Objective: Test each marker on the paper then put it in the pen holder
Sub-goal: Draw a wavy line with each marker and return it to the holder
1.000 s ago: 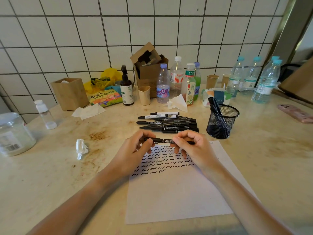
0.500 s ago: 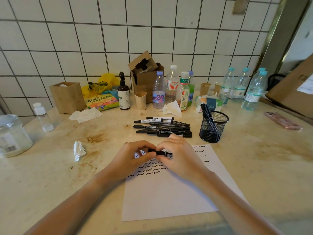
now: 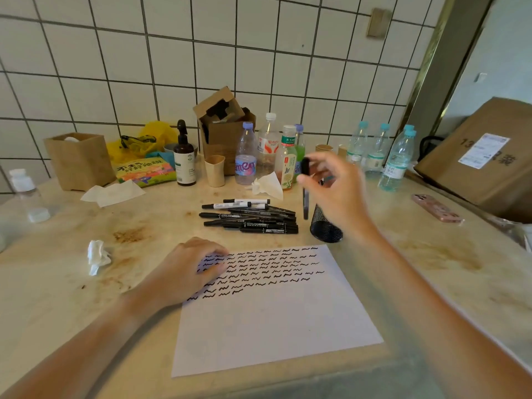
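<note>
A white paper point(image 3: 267, 321) with several rows of black squiggles lies in front of me. My left hand point(image 3: 187, 272) rests on its upper left corner, fingers loosely curled and holding nothing. My right hand point(image 3: 335, 188) pinches a black marker point(image 3: 305, 188) near its top, so the marker hangs upright just left of the black mesh pen holder point(image 3: 325, 230). The hand hides most of the holder. A pile of several black markers point(image 3: 250, 216) lies on the table behind the paper.
Bottles point(image 3: 267, 151), a paper cup point(image 3: 214, 170), a cardboard box point(image 3: 223, 131) and a dark pump bottle point(image 3: 184, 156) line the tiled wall. A crumpled tissue point(image 3: 98, 256) lies left, a pink phone point(image 3: 436, 208) right, a large carton point(image 3: 486, 156) far right.
Both hands held the marker over the paper before. Now my right hand has lifted it up and to the right beside the holder, while my left hand stays on the paper.
</note>
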